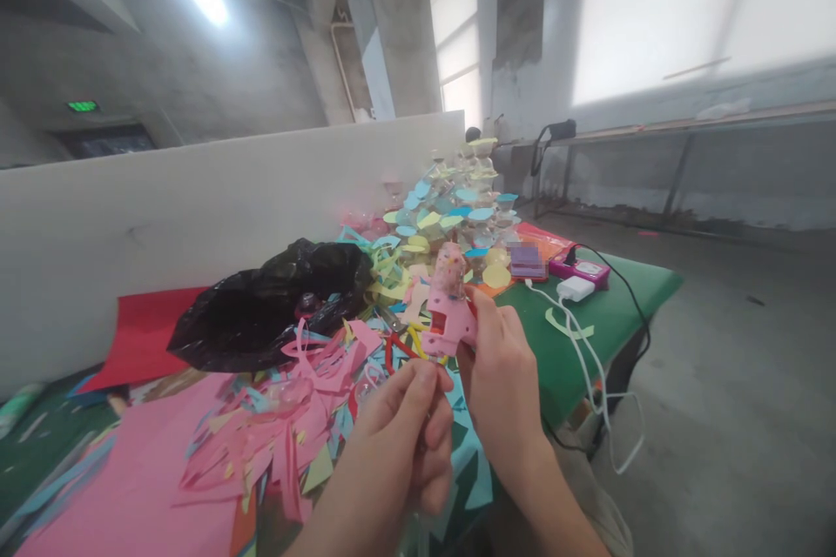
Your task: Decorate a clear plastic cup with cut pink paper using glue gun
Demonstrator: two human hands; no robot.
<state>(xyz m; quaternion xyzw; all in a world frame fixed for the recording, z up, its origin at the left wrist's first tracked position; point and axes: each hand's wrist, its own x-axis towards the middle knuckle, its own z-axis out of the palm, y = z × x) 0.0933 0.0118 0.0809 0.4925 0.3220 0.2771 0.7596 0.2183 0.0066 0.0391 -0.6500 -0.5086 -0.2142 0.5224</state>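
Observation:
My right hand [502,365] grips a pink hot glue gun [450,318], its crusted, speckled tip pointing up and away. A window in the gun's side shows something red inside. Just below the gun's rear end, my left hand [408,418] is closed in a pinch. A clear, thin stick [423,535], which looks like a glue stick, shows faintly under that hand; the fingers cover most of it. Behind the hands lie scissors or pliers with red and yellow handles [398,352], partly hidden among paper scraps.
Pink paper strips [313,383] and sheets cover the table's left. A black plastic bag [215,322] lies open beyond them. Stacked clear cups with coloured paper discs [450,209] stand at the back. A white charger [576,288], cables and a pink power strip [594,274] sit right.

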